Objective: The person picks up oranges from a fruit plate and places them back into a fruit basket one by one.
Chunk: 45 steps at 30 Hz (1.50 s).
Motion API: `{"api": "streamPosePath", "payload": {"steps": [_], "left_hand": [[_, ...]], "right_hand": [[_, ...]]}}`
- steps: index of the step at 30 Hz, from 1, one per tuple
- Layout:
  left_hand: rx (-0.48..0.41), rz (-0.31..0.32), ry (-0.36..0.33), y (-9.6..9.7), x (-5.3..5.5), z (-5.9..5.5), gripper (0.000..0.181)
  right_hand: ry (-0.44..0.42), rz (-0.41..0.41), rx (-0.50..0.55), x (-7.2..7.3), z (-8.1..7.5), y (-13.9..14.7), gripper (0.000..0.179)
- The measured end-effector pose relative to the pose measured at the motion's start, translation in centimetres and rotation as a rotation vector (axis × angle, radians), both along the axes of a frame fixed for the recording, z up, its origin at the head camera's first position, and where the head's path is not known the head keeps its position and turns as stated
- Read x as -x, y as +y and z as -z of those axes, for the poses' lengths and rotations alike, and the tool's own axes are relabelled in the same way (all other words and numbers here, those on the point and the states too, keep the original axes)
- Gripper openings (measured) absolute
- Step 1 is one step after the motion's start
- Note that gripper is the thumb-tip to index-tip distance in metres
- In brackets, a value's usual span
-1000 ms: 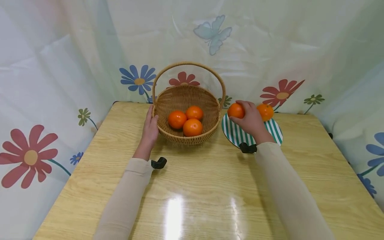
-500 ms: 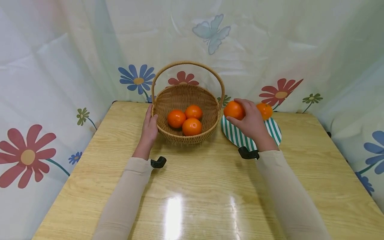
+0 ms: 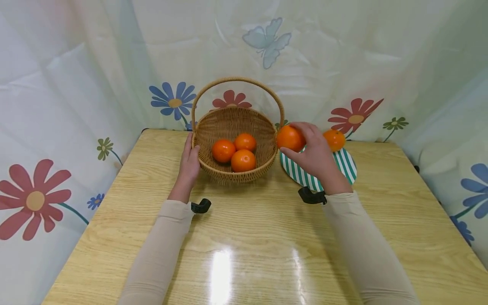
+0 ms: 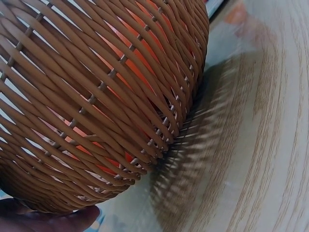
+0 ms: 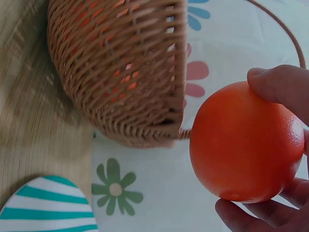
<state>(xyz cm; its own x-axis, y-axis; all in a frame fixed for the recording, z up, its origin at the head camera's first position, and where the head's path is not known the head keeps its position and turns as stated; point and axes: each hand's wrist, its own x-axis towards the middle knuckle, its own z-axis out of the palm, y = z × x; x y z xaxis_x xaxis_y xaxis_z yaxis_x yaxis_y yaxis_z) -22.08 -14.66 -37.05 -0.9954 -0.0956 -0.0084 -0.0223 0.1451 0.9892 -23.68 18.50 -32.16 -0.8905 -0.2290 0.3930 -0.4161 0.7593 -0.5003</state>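
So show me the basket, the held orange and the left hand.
Basket (image 3: 236, 120): head view, inner back wall.
Held orange (image 5: 246, 143): right wrist view, middle of its peel.
Left hand (image 3: 189, 166): head view, its middle.

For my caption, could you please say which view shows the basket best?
The head view: it shows the basket nearly whole, handle included. Left wrist shows woven wall close up; right wrist, cropped side and handle.

Left wrist view cuts off the basket (image 3: 236, 119); oranges (image 3: 244, 161) inside show only in pieces through it. Left hand (image 3: 189, 165), at the basket's left side, cropped there too. Right of basket, head view: right hand (image 3: 317, 154) hides parts of held orange (image 3: 289, 138) and striped plate (image 3: 345, 166).
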Motion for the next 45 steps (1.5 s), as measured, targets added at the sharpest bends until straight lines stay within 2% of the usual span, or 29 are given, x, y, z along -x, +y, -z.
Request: {"api": "streamPosePath", "payload": {"steps": [9, 20, 28, 38, 45], "left_hand": [[0.005, 0.0, -0.02, 0.0, -0.3, -0.2, 0.056], [0.014, -0.006, -0.021, 0.0, -0.1, -0.3, 0.056], [0.0, -0.017, -0.017, -0.7, 2.0, 2.6, 0.054], [0.013, -0.02, 0.037, -0.7, 2.2, 3.1, 0.052], [0.007, -0.021, 0.026, -0.8, 2.2, 3.4, 0.052]], "right_hand": [[0.018, -0.078, 0.001, -0.7, -0.6, -1.9, 0.063], [0.002, -0.15, -0.007, -0.4, -1.1, -3.8, 0.063], [-0.045, -0.165, -0.026, 0.4, -0.8, -4.8, 0.062], [-0.086, -0.166, -0.074, 1.9, -0.3, -5.8, 0.063], [-0.142, -0.141, -0.117, 2.8, 0.3, -6.3, 0.062]]}}
